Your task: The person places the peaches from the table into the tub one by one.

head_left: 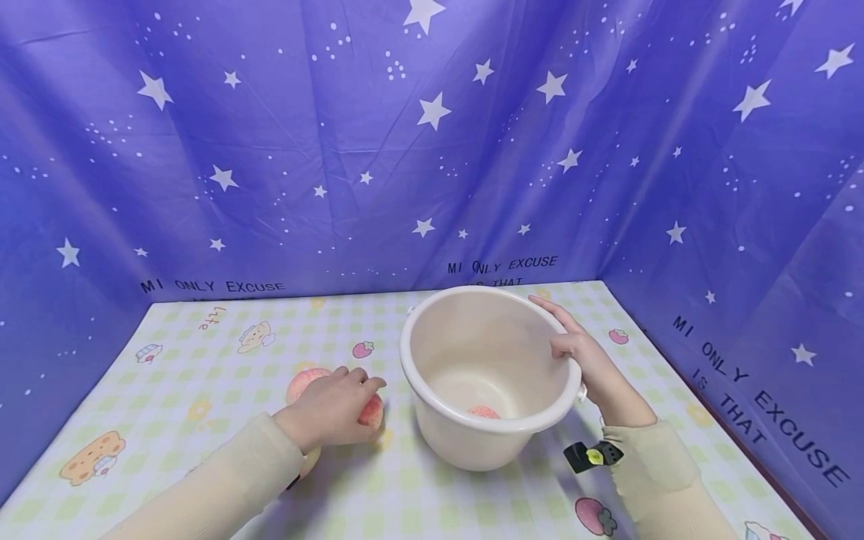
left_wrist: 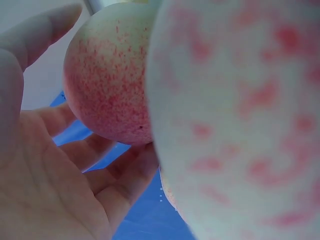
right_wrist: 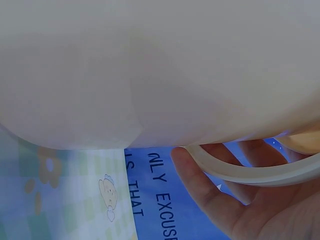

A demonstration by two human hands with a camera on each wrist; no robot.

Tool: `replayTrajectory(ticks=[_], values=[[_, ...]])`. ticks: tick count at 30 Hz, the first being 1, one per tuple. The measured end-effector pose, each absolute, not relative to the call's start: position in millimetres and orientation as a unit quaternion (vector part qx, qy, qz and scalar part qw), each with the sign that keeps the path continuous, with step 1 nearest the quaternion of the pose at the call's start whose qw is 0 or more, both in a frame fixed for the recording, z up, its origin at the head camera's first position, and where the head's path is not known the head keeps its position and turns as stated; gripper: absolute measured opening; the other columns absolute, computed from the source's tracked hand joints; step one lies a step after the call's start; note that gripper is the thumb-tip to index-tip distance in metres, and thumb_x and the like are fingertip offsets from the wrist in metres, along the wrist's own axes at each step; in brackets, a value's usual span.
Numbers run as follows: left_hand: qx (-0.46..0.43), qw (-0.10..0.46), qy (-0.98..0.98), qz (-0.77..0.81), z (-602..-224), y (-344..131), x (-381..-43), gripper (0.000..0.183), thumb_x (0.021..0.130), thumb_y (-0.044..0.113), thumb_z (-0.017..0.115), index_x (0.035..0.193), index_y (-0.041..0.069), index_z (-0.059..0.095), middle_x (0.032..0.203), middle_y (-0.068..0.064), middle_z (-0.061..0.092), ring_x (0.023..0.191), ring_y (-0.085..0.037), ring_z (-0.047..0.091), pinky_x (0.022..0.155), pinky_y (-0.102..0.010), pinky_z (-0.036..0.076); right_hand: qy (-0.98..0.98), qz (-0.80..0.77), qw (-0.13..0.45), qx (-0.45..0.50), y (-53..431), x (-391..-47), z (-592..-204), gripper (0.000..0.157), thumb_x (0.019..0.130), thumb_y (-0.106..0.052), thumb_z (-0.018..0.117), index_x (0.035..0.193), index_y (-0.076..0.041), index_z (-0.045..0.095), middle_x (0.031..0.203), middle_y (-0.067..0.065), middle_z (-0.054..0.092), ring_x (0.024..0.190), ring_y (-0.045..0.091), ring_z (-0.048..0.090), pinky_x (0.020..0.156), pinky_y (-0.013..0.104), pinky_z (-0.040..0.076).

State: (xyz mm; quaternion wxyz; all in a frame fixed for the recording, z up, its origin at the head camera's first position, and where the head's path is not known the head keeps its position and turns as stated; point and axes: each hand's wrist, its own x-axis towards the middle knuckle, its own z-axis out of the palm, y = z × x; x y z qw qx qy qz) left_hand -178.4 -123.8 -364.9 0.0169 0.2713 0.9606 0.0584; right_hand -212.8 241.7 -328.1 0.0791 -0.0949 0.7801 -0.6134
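Your left hand (head_left: 331,409) is curled over a peach (head_left: 371,412) on the left side of the bucket (head_left: 466,446); the left wrist view shows this fruit between your thumb and fingers. A second peach (head_left: 304,381) sits just beside that hand on its far side, partly hidden by it, and a third peach (head_left: 310,461) shows under your left wrist, mostly covered by your sleeve (head_left: 229,476). In the left wrist view, a large blurred peach fills the right side, close to the camera.

Your right hand (head_left: 587,364) grips the right rim of the bucket, thumb over the inside and fingers outside. The bucket's mouth leans toward you; you cannot tell whether its base lies flat. One more peach (head_left: 484,412) lies inside at the bottom, partly hidden by the near rim.

A checked cloth (head_left: 169,367) with printed fruit and cartoon figures covers the counter, and a purple curtain (head_left: 283,135) with white stars hangs behind and at the sides.
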Motion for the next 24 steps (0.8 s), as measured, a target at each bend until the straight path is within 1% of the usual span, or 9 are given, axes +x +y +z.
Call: replayTrajectory(ticks=[4, 7, 10, 16, 24], values=[[0.272, 0.022, 0.961, 0.041, -367.2, -123.1, -179.3, 0.065, 0.07, 0.035, 0.083, 0.126, 0.011, 0.062, 0.109, -0.01, 0.063, 0.089, -0.026, 0.056, 0.07, -0.039, 0.051, 0.78, -0.614, 0.081, -0.093, 241.5, -212.9, -328.0, 0.093, 0.068, 0.003, 0.035, 0.158, -0.018, 0.021, 0.157, 0.016, 0.021, 0.102, 0.021, 0.052, 0.068, 0.031, 0.051], [0.275, 0.025, 0.961, 0.029, -367.8, -121.9, -179.0, 0.072, 0.064, 0.036, 0.09, 0.126, 0.011, 0.063, 0.108, -0.009, 0.063, 0.087, -0.026, 0.056, 0.073, -0.039, 0.051, 0.78, -0.614, 0.081, -0.093, 241.6, -213.0, -327.9, 0.093, 0.068, 0.004, 0.035, 0.158, -0.018, 0.021, 0.157, 0.016, 0.022, 0.101, 0.021, 0.052, 0.067, 0.031, 0.051], [0.279, 0.022, 0.96, 0.013, -367.5, -120.7, -178.2, 0.075, 0.058, 0.036, 0.094, 0.123, 0.012, 0.065, 0.106, -0.008, 0.063, 0.085, -0.025, 0.055, 0.074, -0.039, 0.051, 0.781, -0.613, 0.08, -0.093, 241.6, -213.3, -327.9, 0.093, 0.068, 0.003, 0.035, 0.158, -0.018, 0.021, 0.157, 0.016, 0.023, 0.1, 0.021, 0.052, 0.066, 0.031, 0.051], [0.286, 0.017, 0.958, -0.018, -366.5, -119.5, -177.0, 0.072, 0.056, 0.034, 0.094, 0.119, 0.013, 0.065, 0.104, -0.007, 0.062, 0.084, -0.026, 0.055, 0.074, -0.039, 0.05, 0.78, -0.614, 0.08, -0.092, 241.1, -213.2, -328.0, 0.092, 0.069, 0.003, 0.035, 0.157, -0.017, 0.021, 0.158, 0.016, 0.022, 0.102, 0.021, 0.051, 0.068, 0.031, 0.051], [0.281, 0.017, 0.959, -0.031, -366.8, -118.6, -176.3, 0.071, 0.055, 0.028, 0.092, 0.119, 0.015, 0.066, 0.104, -0.007, 0.063, 0.083, -0.026, 0.055, 0.072, -0.038, 0.049, 0.781, -0.613, 0.078, -0.092, 241.1, -212.5, -327.5, 0.092, 0.069, 0.003, 0.035, 0.158, -0.017, 0.021, 0.158, 0.016, 0.021, 0.103, 0.022, 0.051, 0.068, 0.031, 0.051]])
